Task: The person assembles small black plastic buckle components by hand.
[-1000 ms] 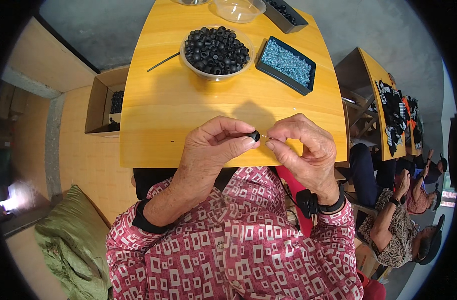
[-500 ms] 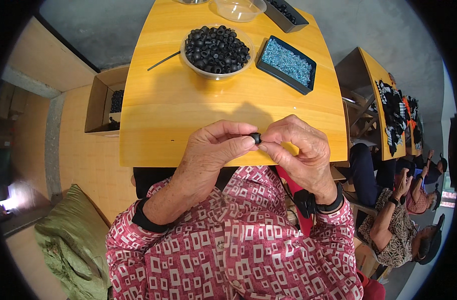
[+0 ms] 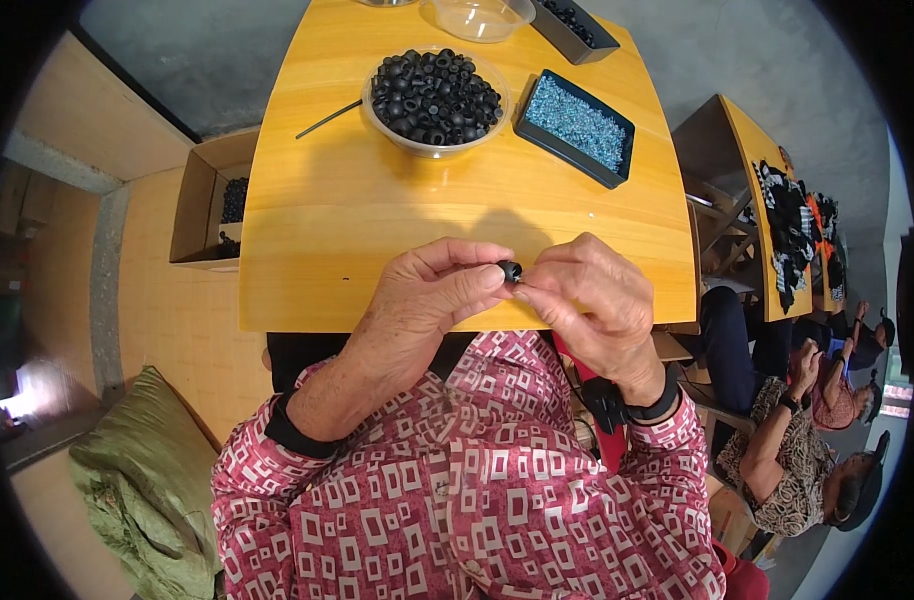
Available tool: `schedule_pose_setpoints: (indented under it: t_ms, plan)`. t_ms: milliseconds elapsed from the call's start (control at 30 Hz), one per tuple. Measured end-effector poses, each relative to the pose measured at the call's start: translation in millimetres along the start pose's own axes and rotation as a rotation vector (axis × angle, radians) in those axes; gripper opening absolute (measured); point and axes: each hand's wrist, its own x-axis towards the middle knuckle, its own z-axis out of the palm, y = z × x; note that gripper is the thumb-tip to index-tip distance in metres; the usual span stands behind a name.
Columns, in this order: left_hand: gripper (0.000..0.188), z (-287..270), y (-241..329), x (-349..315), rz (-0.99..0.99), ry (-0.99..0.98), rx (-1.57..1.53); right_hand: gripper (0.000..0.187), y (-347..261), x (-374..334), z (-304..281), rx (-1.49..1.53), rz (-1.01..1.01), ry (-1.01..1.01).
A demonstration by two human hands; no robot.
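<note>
Left hand (image 3: 427, 290) angled in over near edge of desk (image 3: 317, 225), fingers pinching black bead (image 3: 511, 271), just inside that edge, right hand (image 3: 602, 305) opposite, knuckles up, fingers at bead's right end, can't tell their grip

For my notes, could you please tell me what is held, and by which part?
The left hand pinches a black piece by its left end; what the right hand holds is unclear.

Table (image 3: 417, 210), centre: wood-grained top is shining. Bowl (image 3: 432, 151), top centre: clear plastic is gleaming. Small black piece (image 3: 510, 271), mid-frame: surface is looking smooth. Box (image 3: 194, 215), left: matt cardboard is showing. Sack (image 3: 142, 460), lower left: creased cloth is shimmering.
</note>
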Motion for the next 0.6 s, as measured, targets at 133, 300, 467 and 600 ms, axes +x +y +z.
schedule_pose_setpoints:
  t_ms: [133,300,467,600]
  plan:
    - [0.02,-2.5,-4.9,1.0,-0.001,0.015,0.027,0.02,1.6,-1.9,6.2,-0.219,-0.196,0.038]
    - [0.02,-2.9,-5.5,1.1,0.02,-0.015,0.041,0.013,-2.9,2.6,3.1,-0.002,-0.002,0.004]
    - [0.02,-0.6,-6.6,0.3,-0.001,-0.015,0.018,0.005,-2.3,1.2,0.7,0.159,0.183,-0.026]
    - [0.018,0.8,-6.7,-1.1,0.044,-0.026,0.084,0.004,-2.1,0.0,-0.6,0.28,0.227,-0.03]
